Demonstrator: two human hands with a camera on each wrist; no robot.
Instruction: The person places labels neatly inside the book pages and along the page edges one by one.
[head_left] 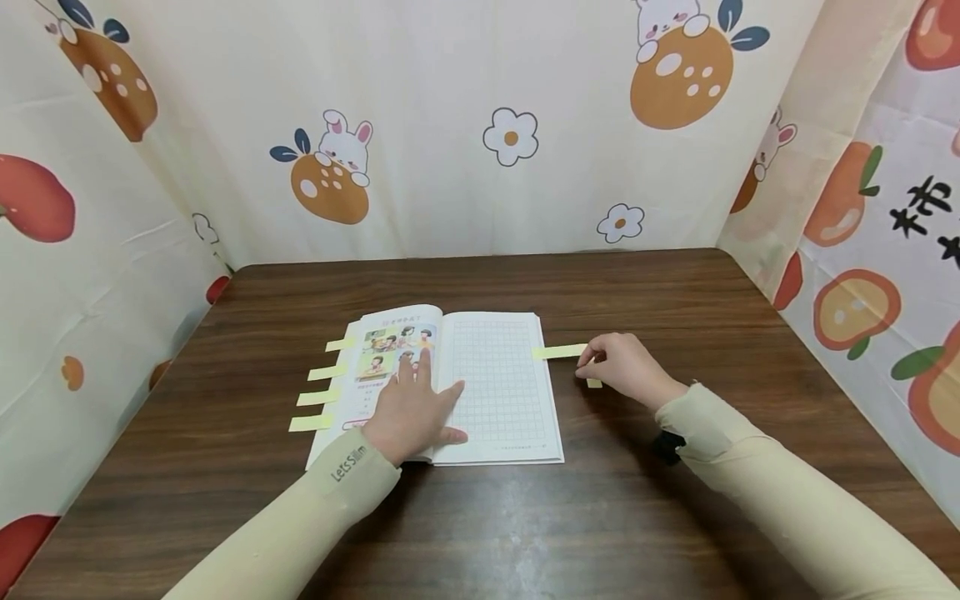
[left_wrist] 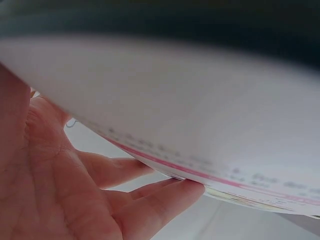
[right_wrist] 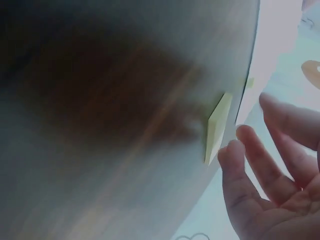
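Two hands work one open book (head_left: 450,383) on the table (head_left: 600,517). The left hand (head_left: 412,412) lies flat on the pages near the spine, fingers spread, pressing them down. The right hand (head_left: 630,367) sits just off the book's right edge with its fingers bent over a small yellow strip (head_left: 594,382) lying on the wood — whether it pinches that strip or only touches it, I cannot tell; in the wrist view the fingers look loosely parted.

Risks, as I judge them: if the left hand eases off, the pages could spring up — the book does not lie quite flat. The strip by the right fingers is thin and light, so it could curl or stick askew.

Count: one book; four tabs (head_left: 318,398) jutting from its left edge; one tab (head_left: 558,351) at its right edge; one loose strip by the right hand.
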